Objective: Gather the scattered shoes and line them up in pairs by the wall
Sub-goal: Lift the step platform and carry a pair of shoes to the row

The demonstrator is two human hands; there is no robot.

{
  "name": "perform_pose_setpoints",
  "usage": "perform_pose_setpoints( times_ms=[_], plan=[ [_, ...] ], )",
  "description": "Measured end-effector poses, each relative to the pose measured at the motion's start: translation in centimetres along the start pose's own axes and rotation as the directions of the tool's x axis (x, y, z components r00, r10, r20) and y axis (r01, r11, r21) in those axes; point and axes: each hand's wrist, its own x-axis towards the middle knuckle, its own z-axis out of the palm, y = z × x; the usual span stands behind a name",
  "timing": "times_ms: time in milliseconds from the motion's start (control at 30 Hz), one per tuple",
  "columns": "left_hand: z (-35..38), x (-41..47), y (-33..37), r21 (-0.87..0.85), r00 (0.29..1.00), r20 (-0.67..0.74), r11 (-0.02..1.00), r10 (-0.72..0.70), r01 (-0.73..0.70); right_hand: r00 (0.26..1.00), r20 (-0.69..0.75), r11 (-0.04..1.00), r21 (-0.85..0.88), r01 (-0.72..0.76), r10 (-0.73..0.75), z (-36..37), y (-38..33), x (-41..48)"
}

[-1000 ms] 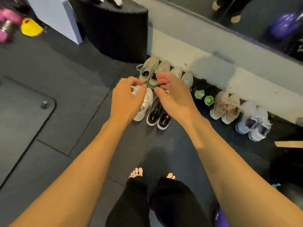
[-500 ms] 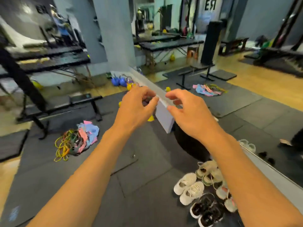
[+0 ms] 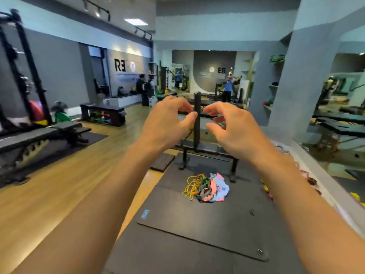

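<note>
No shoes are in view now; my head faces out across the gym. My left hand (image 3: pixel 167 123) and my right hand (image 3: pixel 235 129) are both raised in front of me at chest height, a short gap between them. Their fingers are loosely curled and neither hand holds anything.
A black floor mat (image 3: pixel 207 224) lies ahead with a heap of coloured resistance bands (image 3: pixel 207 187) on it. Behind that stands a black bench frame (image 3: pixel 197 143). Wooden floor (image 3: pixel 59 184) spreads to the left, with weight benches (image 3: pixel 39 135) and a rack (image 3: pixel 23 76). A grey pillar (image 3: pixel 308 76) and low ledge run on the right.
My view swung from the row of shoes by the wall up and round to the open gym. Both hands stayed raised and empty; the shoes left the frame.
</note>
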Motion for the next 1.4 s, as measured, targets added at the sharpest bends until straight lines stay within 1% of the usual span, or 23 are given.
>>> perform_pose_setpoints(
  times_ms=[167,367,533,667,833,933,1000,1100,1200,1267,1400],
  plan=[
    [-11.5,-2.5,-11.2,0.158,0.991,-0.090,0.981,-0.103,0.116,0.986,0.084,0.985,0.112,0.131,-0.141,10.0,-11.5,5.5],
    [-23.9,-6.5,-21.3,0.296,0.946,-0.243,0.912,-0.214,0.282,0.929,0.122,0.909,0.288,0.303,-0.348,21.1,-25.0,11.3],
    [-33.2,-9.9,-29.6,0.403,0.873,-0.372,0.792,-0.317,0.459,0.853,0.126,0.794,0.454,0.404,-0.506,30.4,-35.9,15.6],
    [-39.7,-12.4,-36.5,0.482,0.822,-0.444,0.678,-0.357,0.555,0.784,0.098,0.677,0.576,0.458,-0.613,37.8,-44.3,18.9],
    [-49.0,-15.2,-44.3,0.507,0.701,-0.567,0.487,-0.433,0.711,0.650,0.105,0.515,0.708,0.482,-0.753,46.5,-55.6,22.6],
    [-54.4,-18.0,-47.9,0.483,0.628,-0.660,0.407,-0.413,0.775,0.553,0.084,0.406,0.770,0.492,-0.829,51.0,-63.3,23.2],
    [-58.0,-20.5,-50.0,0.476,0.579,-0.708,0.333,-0.403,0.814,0.486,0.069,0.339,0.801,0.494,-0.871,53.8,-68.6,23.1],
    [-64.2,-24.6,-53.6,0.458,0.510,-0.766,0.224,-0.391,0.860,0.409,0.037,0.255,0.831,0.495,-0.912,58.1,-76.5,23.1],
    [-70.7,-28.2,-57.4,0.431,0.469,-0.812,0.185,-0.349,0.883,0.368,-0.005,0.194,0.845,0.499,-0.930,62.5,-83.8,23.0],
    [-75.1,-30.0,-60.1,0.407,0.445,-0.831,0.181,-0.335,0.896,0.346,-0.002,0.184,0.844,0.503,-0.938,65.0,-88.4,23.1],
    [-82.7,-32.2,-66.4,0.410,0.442,-0.818,0.165,-0.368,0.897,0.322,0.008,0.178,0.847,0.502,-0.947,69.9,-97.1,24.1]
  ],
)
